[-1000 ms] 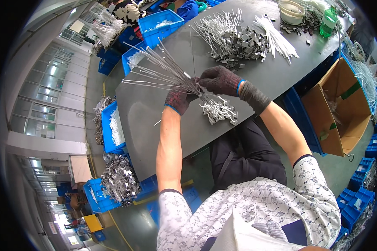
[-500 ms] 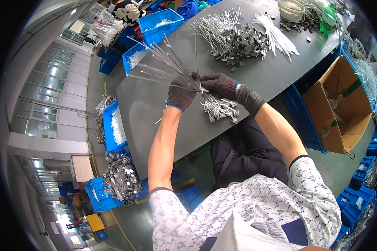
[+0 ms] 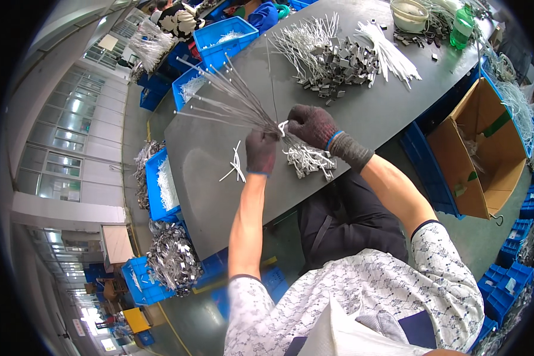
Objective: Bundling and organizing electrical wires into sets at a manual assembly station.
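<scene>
Grey table (image 3: 362,118) bears metal clips (image 3: 338,62), white ties (image 3: 388,50).

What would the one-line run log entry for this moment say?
left hand: grips fanned wire bundle | right hand: pinches white tie at bundle base | surface: grey table

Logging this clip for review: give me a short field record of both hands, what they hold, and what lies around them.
left hand: gloved, gripping the bundle of thin metal rods at its gathered end
right hand: gloved, at the same end, fingers on a white tie
under hands: pile of tied pieces
table: dark grey, loose white ties left of the hands
far side: heap of metal clips
</scene>
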Demonstrator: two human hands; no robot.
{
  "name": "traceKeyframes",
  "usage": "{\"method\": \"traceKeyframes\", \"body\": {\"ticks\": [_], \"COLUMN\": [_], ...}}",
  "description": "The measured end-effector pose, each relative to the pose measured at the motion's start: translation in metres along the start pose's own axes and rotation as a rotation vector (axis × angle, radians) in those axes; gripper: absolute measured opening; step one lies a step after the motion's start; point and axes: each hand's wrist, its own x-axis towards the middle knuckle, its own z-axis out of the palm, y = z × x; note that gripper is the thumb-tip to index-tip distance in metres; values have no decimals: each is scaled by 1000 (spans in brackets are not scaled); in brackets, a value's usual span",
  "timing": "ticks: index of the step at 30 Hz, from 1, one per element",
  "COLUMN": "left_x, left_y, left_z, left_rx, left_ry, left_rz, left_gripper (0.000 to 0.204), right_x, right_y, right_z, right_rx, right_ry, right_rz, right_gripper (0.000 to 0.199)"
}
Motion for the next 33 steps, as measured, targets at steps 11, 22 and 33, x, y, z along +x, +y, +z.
{"method": "traceKeyframes", "body": {"ticks": [11,22,33], "left_x": [-20,22,-36], "left_y": [24,41,92], "left_z": [10,55,-185], "left_rx": [-278,-526,-1177], "left_ry": [43,630,-160], "left_rz": [-118,-335,156], "left_gripper": [28,31,50], "right_x": [-10,-99,-230], "right_y": [32,77,241], "right_z": [2,-37,-86], "right_rx": [-64,363,295], "right_ry": [-14,127,313], "right_rz": [244,508,695], "right_gripper": [30,43,33]}}
